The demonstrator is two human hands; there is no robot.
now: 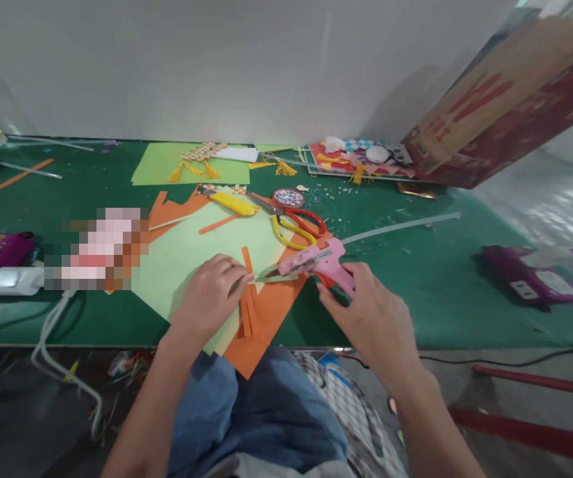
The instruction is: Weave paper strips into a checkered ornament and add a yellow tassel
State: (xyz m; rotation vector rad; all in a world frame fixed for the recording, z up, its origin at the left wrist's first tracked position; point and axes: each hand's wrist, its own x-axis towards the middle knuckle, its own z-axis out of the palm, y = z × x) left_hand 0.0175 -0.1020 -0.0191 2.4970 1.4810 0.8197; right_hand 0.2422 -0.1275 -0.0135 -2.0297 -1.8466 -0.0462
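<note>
My right hand (373, 315) grips a pink hot glue gun (323, 257) by its handle, and a long translucent glue stick (400, 228) sticks out of its back. The nozzle points left toward the fingertips of my left hand (219, 285). Those fingers are pinched together on an orange paper strip (247, 257); the exact hold is partly hidden. More orange strips (247, 315) lie just below. Under both hands are light green paper sheets (166, 265) and orange paper (271, 318). Beyond them rest a yellow utility knife (231, 203) and scissors (296, 226) with red and yellow handles.
A round tin of small bits (289, 198) sits behind the scissors. Tasselled paper crafts (201, 153) lie at the back. A cardboard box (495, 106) stands back right. Purple power sockets (535, 275) with cords lie right and left. A blurred patch (104, 249) covers something at left.
</note>
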